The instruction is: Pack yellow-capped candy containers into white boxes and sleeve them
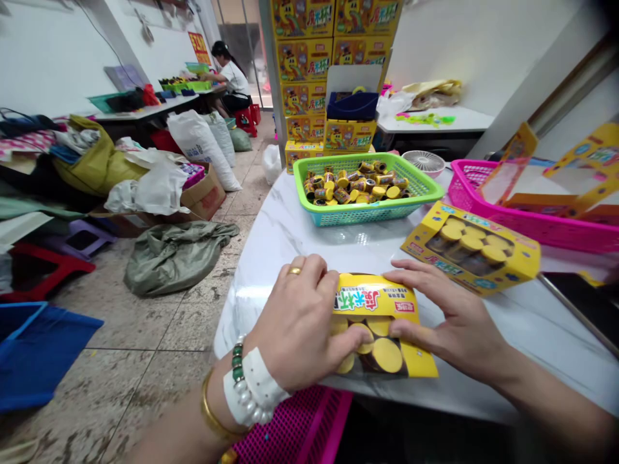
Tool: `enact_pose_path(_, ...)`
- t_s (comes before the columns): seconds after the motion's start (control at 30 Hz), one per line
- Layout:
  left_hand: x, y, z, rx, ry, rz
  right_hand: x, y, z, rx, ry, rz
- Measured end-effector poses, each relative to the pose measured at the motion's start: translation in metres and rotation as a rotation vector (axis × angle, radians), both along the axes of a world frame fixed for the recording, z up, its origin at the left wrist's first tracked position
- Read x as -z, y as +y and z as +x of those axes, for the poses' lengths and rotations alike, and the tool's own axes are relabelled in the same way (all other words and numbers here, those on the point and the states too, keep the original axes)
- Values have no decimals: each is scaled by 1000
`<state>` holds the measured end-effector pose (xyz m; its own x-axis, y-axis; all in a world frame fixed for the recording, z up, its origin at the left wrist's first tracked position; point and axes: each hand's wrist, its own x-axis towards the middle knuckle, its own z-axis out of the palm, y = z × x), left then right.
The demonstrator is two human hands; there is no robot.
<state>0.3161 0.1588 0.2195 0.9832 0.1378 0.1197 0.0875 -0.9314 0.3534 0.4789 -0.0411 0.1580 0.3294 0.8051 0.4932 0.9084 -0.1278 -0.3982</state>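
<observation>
A yellow cardboard box point(406, 356) with a see-through window lies on the table near its front edge, and yellow-capped little cups point(387, 356) show inside it. My left hand point(302, 316) is closed round the box's left end, its thumb pressing on the window. At the other end, my right hand point(454, 316) grips the box with its thumb on the face and its fingers over the far edge. Behind my right hand rests a second, similar box point(512, 258), filled with yellow-capped cups. The undersides of my fingers are hidden.
A green basket point(411, 205) of small capped cups stands behind the box. To its right is a pink basket point(464, 203) with flat yellow cartons. Stacked yellow boxes point(304, 61) rise at the back. A person point(235, 77) sits at a far table.
</observation>
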Motion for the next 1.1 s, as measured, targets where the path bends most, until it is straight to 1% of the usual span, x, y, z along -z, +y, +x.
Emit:
enact_pose_path(0.17, 2, -1, 10, 75, 10, -9, 3, -1, 0, 4, -3, 2)
enact_pose_path(0.27, 1, -1, 17, 82, 40, 17, 3, -1, 1, 4, 18, 1)
enact_pose_path(0.33, 1, 0, 20, 96, 26, 32, 2, -1, 1, -19, 16, 28)
enact_pose_path(0.43, 3, 2, 20, 175, -21, 23, 1, -2, -1, -51, -1, 92)
enact_pose_path(0.57, 5, 5, 20, 257, -53, 41, 3, -3, -3, 9, 50, 86)
enact_pose_path(0.63, 5, 6, 21, 269, -53, 42, 6, -3, -3, 40, 68, 74)
enact_pose_path(0.83, 8, 5, 19, 235, -47, -10, 10, -3, -1, 55, 74, 39)
enact_pose_path(0.97, 11, 7, 18, 277, -16, -101, 12, -2, 0, 46, 121, 1)
enact_pose_path(1.1, 10, 9, 20, 315, -45, -129, 13, 0, -3, 51, 235, 35)
